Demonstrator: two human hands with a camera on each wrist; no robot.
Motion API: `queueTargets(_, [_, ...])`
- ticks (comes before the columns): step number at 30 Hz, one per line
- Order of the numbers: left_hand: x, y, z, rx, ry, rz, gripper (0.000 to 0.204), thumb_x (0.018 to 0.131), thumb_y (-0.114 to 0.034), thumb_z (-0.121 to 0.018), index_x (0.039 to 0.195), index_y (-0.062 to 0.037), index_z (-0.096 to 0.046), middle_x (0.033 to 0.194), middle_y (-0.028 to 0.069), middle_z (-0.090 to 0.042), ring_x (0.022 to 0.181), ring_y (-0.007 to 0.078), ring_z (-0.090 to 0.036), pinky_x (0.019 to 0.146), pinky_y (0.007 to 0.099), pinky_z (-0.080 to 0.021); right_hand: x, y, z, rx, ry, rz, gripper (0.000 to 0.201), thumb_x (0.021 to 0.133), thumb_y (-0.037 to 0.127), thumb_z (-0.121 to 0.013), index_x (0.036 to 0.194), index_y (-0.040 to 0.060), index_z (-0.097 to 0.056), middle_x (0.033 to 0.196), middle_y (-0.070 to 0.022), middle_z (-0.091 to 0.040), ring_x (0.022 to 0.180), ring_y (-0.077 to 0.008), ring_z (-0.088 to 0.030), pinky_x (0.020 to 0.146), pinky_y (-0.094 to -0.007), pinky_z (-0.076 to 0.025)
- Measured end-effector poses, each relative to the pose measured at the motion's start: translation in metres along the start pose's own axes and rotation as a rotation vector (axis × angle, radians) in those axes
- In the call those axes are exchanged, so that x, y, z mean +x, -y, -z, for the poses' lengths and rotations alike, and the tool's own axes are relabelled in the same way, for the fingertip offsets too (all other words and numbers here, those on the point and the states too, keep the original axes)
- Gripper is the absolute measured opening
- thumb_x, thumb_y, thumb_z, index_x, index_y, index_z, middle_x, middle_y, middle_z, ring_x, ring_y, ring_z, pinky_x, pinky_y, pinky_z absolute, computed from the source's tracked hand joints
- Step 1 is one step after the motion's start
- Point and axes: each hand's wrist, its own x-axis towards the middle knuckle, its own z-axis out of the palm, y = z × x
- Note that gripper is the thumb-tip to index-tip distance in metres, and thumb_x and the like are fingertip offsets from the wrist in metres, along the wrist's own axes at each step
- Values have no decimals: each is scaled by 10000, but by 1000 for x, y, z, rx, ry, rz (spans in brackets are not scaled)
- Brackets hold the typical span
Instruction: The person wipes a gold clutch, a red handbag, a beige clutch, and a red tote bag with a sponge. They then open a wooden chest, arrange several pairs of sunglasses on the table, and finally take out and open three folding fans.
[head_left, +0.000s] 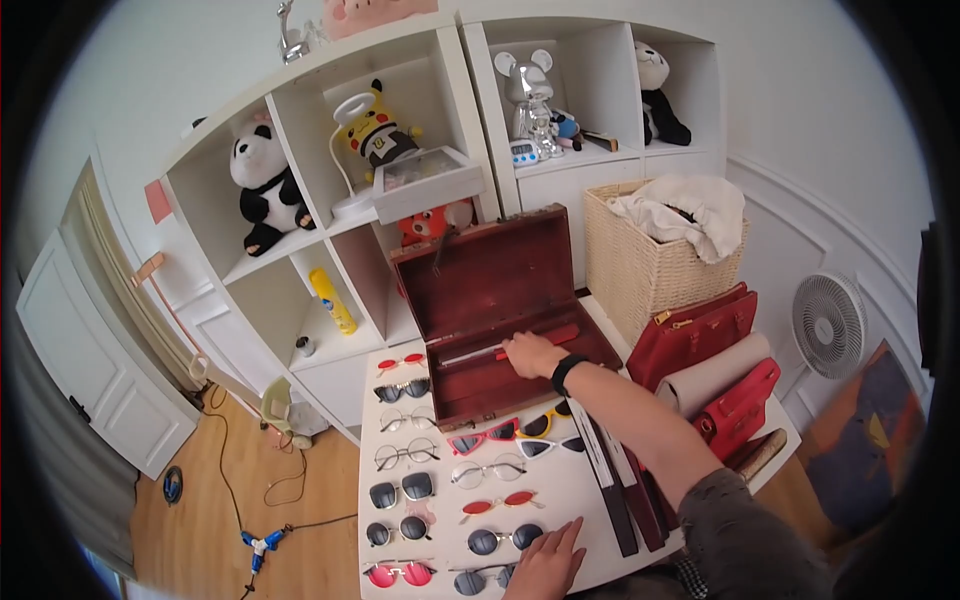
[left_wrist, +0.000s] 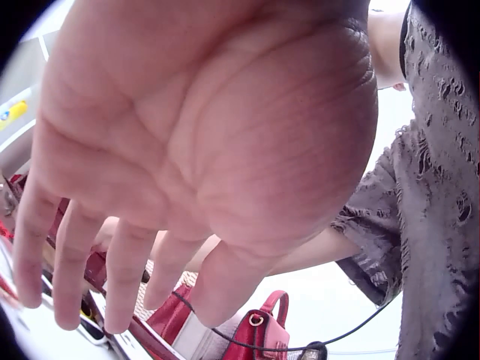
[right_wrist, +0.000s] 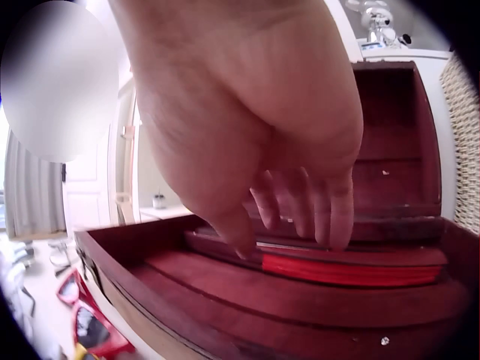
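My right hand point(head_left: 535, 356) reaches into an open dark red case point(head_left: 490, 285), its fingers pointing down. Below them lies what looks like a red folding fan point(right_wrist: 352, 270) in the case's lower half. In the right wrist view the thumb is apart from the other fingers, with the fingertips right at the fan's upper edge. My left hand point(head_left: 548, 565) is at the table's near edge, beside round dark sunglasses point(head_left: 484, 541) and another grey-lensed pair point(head_left: 468, 581). Its fingers are extended, and the left wrist view shows nothing in the palm.
Rows of glasses point(head_left: 402, 495) lie left on the white table point(head_left: 585, 565). Long dark flat boxes point(head_left: 612, 500) lie right, near red handbags point(head_left: 690, 335) and a wicker basket point(head_left: 640, 275). Behind stands a white shelf point(head_left: 330, 235) with plush toys. A fan point(head_left: 828, 325) stands at right.
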Motion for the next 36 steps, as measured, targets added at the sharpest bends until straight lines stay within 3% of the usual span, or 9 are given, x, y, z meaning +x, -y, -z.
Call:
queueTargets(4, [-4,-1,17,-21,-70,10,452,925,-108,-601,1348,7,-495,1220,250,-587,1101,430,-568,918,467,-482,10,6,-24,-181,300,-33,447,906,154,-557,1341,62,-515,1361,-211,-525,1268,-396,-500,1019,-505,-456])
queueTargets(9, [0,11,24,6,-158,-26,441,915,-106,-613,1331,-5,-508,1134,235,-610,1035,416,-586,872,463,-492,31,9,-36,-92,282,-60,517,897,173,-598,1393,87,-481,1415,-208,-491,1314,-398,-464,1081,-513,-392])
queueTargets(14, [5,9,30,-35,-189,-39,436,906,-108,-626,1316,-1,-521,1072,236,-624,985,416,-598,831,450,-505,25,11,-22,-208,259,-21,670,735,247,-833,1329,98,-560,1390,-162,-543,1308,-334,-494,1008,-480,-448])
queueTargets(18, [1,11,31,-34,-200,7,433,903,-106,-630,1308,9,-525,1085,244,-621,994,422,-598,841,450,-505,25,10,-25,-213,261,41,579,694,261,-859,1212,94,-659,1270,-147,-639,1219,-305,-584,960,-471,-480])
queueTargets(21, [-3,18,30,-29,-203,19,433,901,-99,-634,1301,24,-523,1106,253,-616,1002,437,-598,845,464,-504,19,12,-19,-304,240,157,358,687,235,-856,998,88,-758,1031,-124,-733,1019,-286,-694,877,-451,-525])
queueTargets(26, [-8,22,37,-16,-217,64,448,896,-98,-641,1312,12,-517,1107,251,-617,1006,444,-595,834,469,-507,24,8,-10,-328,259,216,388,689,234,-846,1029,77,-746,1083,-160,-714,1043,-298,-685,862,-442,-537])
queueTargets(29, [-10,27,40,-19,-217,91,457,895,-95,-640,1322,4,-511,1110,249,-614,1003,446,-592,832,470,-506,31,-5,-1,-95,191,106,279,804,224,-739,1040,76,-739,1106,-163,-696,1085,-298,-658,896,-450,-515])
queueTargets(31, [-10,29,41,-19,-213,112,461,895,-93,-639,1328,-1,-509,1112,248,-612,1001,446,-590,833,469,-504,48,-21,-20,-231,-207,97,247,807,194,-702,1022,78,-731,1080,-148,-679,1086,-310,-632,938,-455,-480])
queueTargets(36, [-6,30,47,-31,-245,99,482,874,-69,-646,1334,-16,-512,1095,249,-615,1001,441,-581,844,471,-494,58,-28,-46,-451,-51,91,221,893,204,-568,1003,108,-735,1070,-128,-668,1094,-281,-619,980,-451,-433])
